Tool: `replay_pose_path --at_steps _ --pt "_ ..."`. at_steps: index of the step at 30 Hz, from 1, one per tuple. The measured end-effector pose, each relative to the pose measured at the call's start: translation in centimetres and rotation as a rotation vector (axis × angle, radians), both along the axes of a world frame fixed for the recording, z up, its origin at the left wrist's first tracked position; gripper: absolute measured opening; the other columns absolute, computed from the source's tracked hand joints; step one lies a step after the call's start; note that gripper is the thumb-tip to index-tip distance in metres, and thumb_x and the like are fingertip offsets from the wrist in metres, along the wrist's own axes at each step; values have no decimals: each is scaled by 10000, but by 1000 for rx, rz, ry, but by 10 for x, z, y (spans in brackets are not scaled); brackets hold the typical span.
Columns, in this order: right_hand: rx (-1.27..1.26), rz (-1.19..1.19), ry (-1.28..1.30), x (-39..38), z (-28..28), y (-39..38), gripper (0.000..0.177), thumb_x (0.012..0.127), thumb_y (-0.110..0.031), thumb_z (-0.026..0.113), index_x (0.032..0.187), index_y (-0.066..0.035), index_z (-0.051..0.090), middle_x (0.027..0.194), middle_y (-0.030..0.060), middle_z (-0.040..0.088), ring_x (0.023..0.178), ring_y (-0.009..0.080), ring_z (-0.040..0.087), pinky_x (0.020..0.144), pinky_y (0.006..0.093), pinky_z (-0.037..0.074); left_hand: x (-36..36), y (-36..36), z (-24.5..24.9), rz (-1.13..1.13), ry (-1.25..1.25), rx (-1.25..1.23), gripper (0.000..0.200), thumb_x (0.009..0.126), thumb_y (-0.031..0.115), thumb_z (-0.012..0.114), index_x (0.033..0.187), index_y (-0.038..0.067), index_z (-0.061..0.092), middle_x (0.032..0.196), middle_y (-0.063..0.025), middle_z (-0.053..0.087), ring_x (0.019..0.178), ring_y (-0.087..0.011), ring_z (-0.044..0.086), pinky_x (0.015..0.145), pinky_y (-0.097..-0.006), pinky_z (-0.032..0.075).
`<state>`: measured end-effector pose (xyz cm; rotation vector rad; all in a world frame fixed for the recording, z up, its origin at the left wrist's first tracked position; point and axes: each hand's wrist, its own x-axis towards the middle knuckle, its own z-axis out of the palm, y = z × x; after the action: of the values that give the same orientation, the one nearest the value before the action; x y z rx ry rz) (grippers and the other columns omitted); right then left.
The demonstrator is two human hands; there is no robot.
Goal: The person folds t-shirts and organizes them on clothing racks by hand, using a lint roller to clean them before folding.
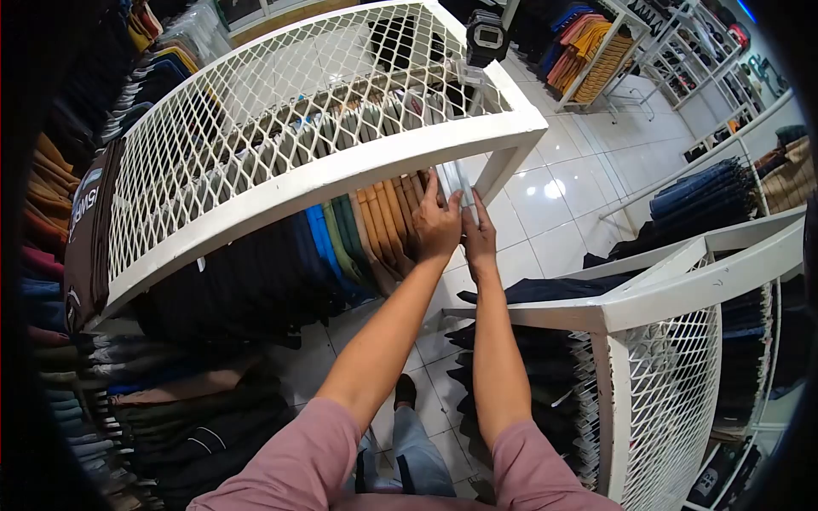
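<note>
My left hand (438,226) is closed at the right end of a row of hanging folded trousers (375,223), its thumb against a pale, shiny bundle of flat strips (456,182). My right hand (480,237) grips the lower end of the same bundle, close beside the left. The bundle looks like clear or white plastic; its exact kind I cannot make out, and its upper end passes behind the rack's rail. Brown, tan, green, blue and black trousers hang to the left of my hands, under the white metal mesh-topped rack (328,175).
A wristwatch (487,36) on a clear stand sits at the rack's far corner. Dark folded trousers (562,289) hang from a second white mesh rack (682,289) on my right. A brown printed garment (89,230) drapes over the left end. White floor tiles (554,192) show between racks.
</note>
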<state>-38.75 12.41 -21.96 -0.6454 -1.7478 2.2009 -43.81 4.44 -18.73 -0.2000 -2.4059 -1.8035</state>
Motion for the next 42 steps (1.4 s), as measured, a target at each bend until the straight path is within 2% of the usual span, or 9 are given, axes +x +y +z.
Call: replay_pose_path --at_steps 4,9,14,21,27,34,36,39,42 --pt "205 -48 90 -10 -21 0 497 1074 -227 497 1529 -33 441 1474 154 535 1343 239 511 1099 316 403 7 -2 8 -88 -140 -60 618 998 206 562 1551 12 364 1196 -338 649 1071 -436 682 897 -473 526" --pt "-193 -128 55 0 -18 -8 461 1068 -180 487 1478 30 487 1337 161 643 1121 190 636 948 293 490 5 -7 -8 -153 -77 90 584 1007 143 551 1546 4 375 1313 -300 615 1125 -361 676 907 -403 555" --pt "-54 -263 68 -12 -52 -3 446 1037 -186 603 1429 11 523 1157 103 661 919 141 643 761 281 556 2 4 -30 -113 13 409 633 961 74 657 1538 7 407 1160 -206 695 928 -164 680 760 -306 562" --pt "-183 -382 39 -1 -28 -15 411 999 -167 678 1344 35 586 969 59 676 808 99 618 682 262 544 2 -9 -28 -245 -79 346 675 959 84 651 1574 69 374 846 -93 675 704 -110 591 675 -295 513" --pt "-163 -586 -55 -5 -16 -23 367 940 -184 761 1173 55 611 1063 140 677 908 161 669 672 283 578 3 -14 -22 -18 141 -228 517 904 264 739 1374 80 628 873 -183 681 750 -348 684 697 -429 540" --pt "136 -526 -72 8 -19 -24 380 943 -231 738 1185 32 608 1193 186 628 943 251 681 708 348 585 20 -30 -11 -7 277 -393 354 914 267 716 1194 51 716 911 -154 655 808 -376 673 731 -476 534" --pt "716 -700 -123 16 -11 -35 388 950 -237 704 1233 12 613 1150 165 631 917 276 664 743 362 552 16 -41 -12 -17 321 -441 316 917 245 709 1173 60 722 925 -141 652 841 -355 670 741 -459 537" --pt "776 -569 70 23 24 -50 360 929 -184 686 1202 39 616 1092 230 605 1001 350 607 845 435 514 10 -60 -5 -30 398 -532 262 882 171 710 1127 81 734 1011 -110 641 972 -305 628 825 -430 511" --pt "870 -378 87 11 38 -61 292 920 -174 690 1195 -83 648 1054 150 618 849 314 661 718 408 550 -8 -79 1 -194 586 -522 298 815 106 741 1113 112 751 1074 -99 619 1076 -321 552 955 -483 413"
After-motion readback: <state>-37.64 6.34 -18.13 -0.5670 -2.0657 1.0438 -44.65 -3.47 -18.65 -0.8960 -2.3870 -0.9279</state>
